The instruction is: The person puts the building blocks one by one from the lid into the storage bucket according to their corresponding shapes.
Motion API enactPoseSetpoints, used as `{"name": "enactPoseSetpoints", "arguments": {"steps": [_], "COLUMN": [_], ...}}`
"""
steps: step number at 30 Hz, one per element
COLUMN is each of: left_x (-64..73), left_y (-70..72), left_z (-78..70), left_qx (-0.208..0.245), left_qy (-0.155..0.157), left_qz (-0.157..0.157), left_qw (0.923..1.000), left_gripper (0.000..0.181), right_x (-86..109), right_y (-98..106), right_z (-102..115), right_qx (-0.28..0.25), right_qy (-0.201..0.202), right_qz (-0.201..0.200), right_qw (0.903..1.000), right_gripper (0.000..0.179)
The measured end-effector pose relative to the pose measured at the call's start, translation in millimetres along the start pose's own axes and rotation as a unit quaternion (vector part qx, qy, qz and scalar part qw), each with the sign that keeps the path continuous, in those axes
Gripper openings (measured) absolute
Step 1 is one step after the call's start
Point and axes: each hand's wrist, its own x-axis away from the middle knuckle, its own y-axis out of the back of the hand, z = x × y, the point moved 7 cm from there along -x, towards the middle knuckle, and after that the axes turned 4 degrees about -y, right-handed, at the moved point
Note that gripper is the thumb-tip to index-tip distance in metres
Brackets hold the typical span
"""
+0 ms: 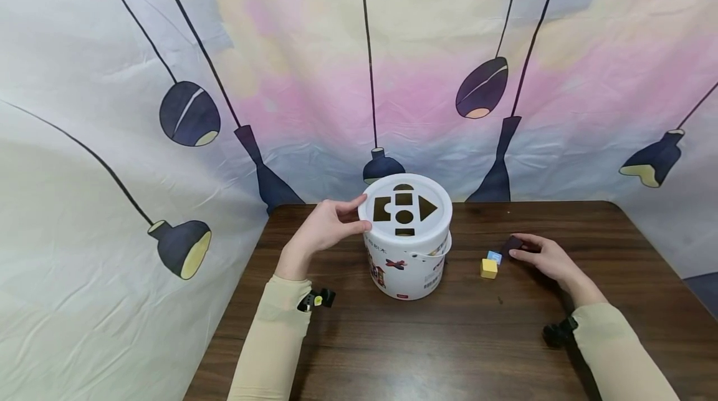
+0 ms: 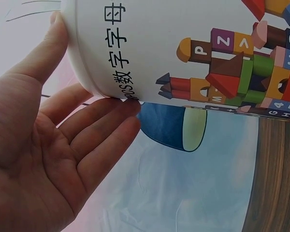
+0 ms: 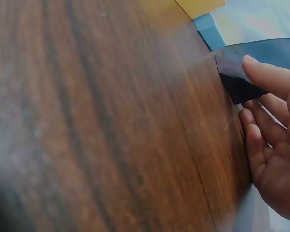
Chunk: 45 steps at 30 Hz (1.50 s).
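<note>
A white lidded toy-block bucket (image 1: 407, 264) stands on the table, with several shaped holes in its lid (image 1: 432, 232). My left hand (image 1: 325, 226) is at the lid's left rim, thumb and fingers spread along it. In the left wrist view the fingers of that hand (image 2: 63, 125) are fairly straight and touch the bucket's edge. To the right of the bucket, my right hand (image 1: 546, 256) pinches a dark purple triangular block (image 1: 511, 245) between thumb and fingers, low at the tabletop. Close beside this block lie a small blue block (image 1: 494, 257) and a yellow block (image 1: 488, 269).
The brown wooden table (image 1: 449, 351) has its far edge against a hanging cloth (image 1: 314, 77) printed with lamps. A white handle (image 1: 440, 252) hangs on the bucket's right side. Wrist cameras sit on both sleeves.
</note>
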Motion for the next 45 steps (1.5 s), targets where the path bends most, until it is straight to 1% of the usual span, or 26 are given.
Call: {"name": "enactPoseSetpoints", "arguments": {"steps": [4,8,12,22,25,29,33,40,45], "left_x": [0.0,0.6,1.6,1.3,0.3,0.3,0.3,-0.1,0.0], "left_y": [1.4,0.6,0.0,0.1,0.6,-0.1,0.1,-0.3,-0.8], "left_z": [-0.8,-0.3,-1.9,-1.5,-0.8,0.6,0.9,1.2,0.9], "left_qx": [-0.001,0.006,0.012,0.009,0.006,0.005,0.003,0.003,0.0], "left_qy": [0.0,0.002,-0.004,-0.003,0.001,0.006,0.005,0.004,0.001], "left_qz": [0.0,0.006,0.007,0.007,0.007,0.008,0.008,0.009,0.009], "left_qw": [1.0,1.0,0.9999,0.9999,1.0,0.9999,1.0,0.9999,1.0], "left_gripper": [0.069,0.07,0.07,0.071,0.071,0.07,0.071,0.071,0.07], "right_x": [-2.2,-2.6,-1.4,-1.9,-4.0,-3.4,-3.0,-0.9,2.3], "right_y": [-1.3,-3.2,-3.2,-0.7,-0.3,0.3,1.5,5.5,9.8], "right_z": [-0.1,-1.6,-1.0,3.0,1.6,2.4,4.2,8.0,10.0], "right_qx": [0.004,0.005,0.009,0.024,0.034,0.037,0.029,0.023,0.006], "right_qy": [0.002,-0.002,-0.002,0.008,0.01,0.017,0.021,0.022,0.024], "right_qz": [0.002,0.01,0.011,0.004,0.004,-0.004,-0.012,-0.017,-0.031], "right_qw": [1.0,0.9999,0.9999,0.9997,0.9994,0.9992,0.9993,0.9993,0.9992], "right_gripper": [0.078,0.079,0.078,0.076,0.077,0.073,0.071,0.074,0.075]}}
